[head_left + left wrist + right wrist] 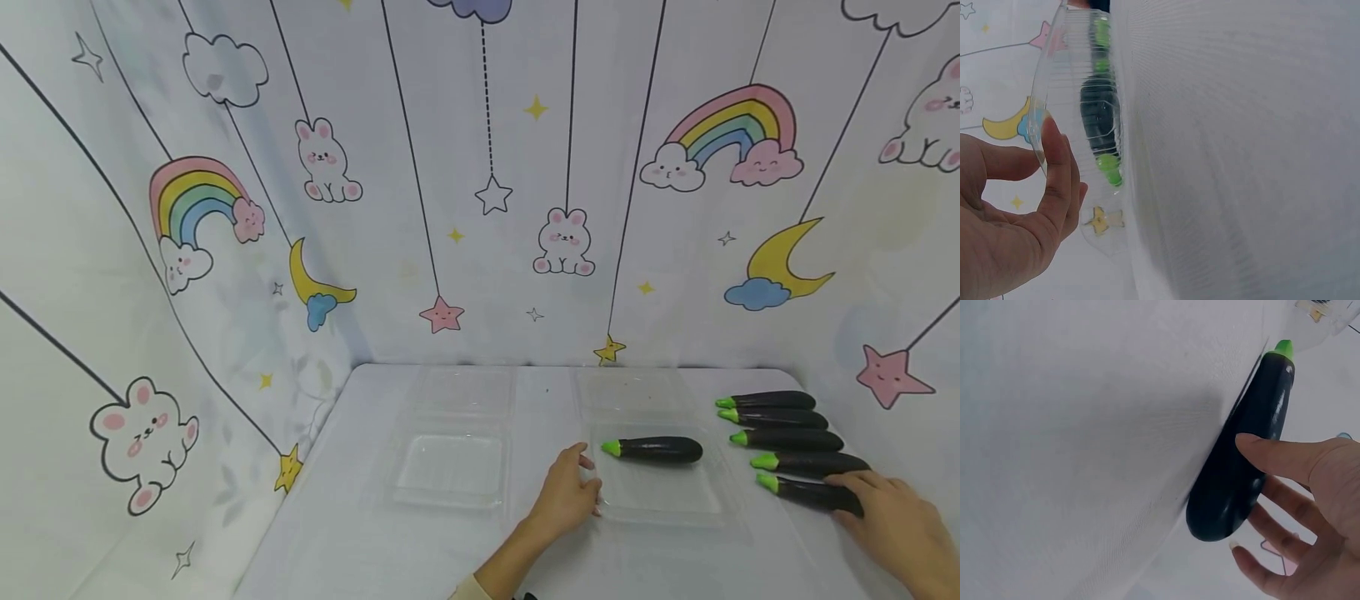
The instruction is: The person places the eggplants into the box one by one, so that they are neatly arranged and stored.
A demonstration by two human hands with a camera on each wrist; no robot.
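Note:
My left hand pinches the left rim of a clear plastic container between thumb and fingers; in the left wrist view the rim runs between them. Inside this container lies one dark eggplant, its green stem end pointing left. At the right, my right hand grips the nearest eggplant of a column by its thick end. The right wrist view shows the thumb across this eggplant and the fingers on its far side, with the eggplant lying along the white tabletop.
Several more eggplants lie in a column beyond the gripped one, stems to the left. A second clear container stands on the left of the white table. Both containers have raised lids at the back, before a cartoon-printed cloth.

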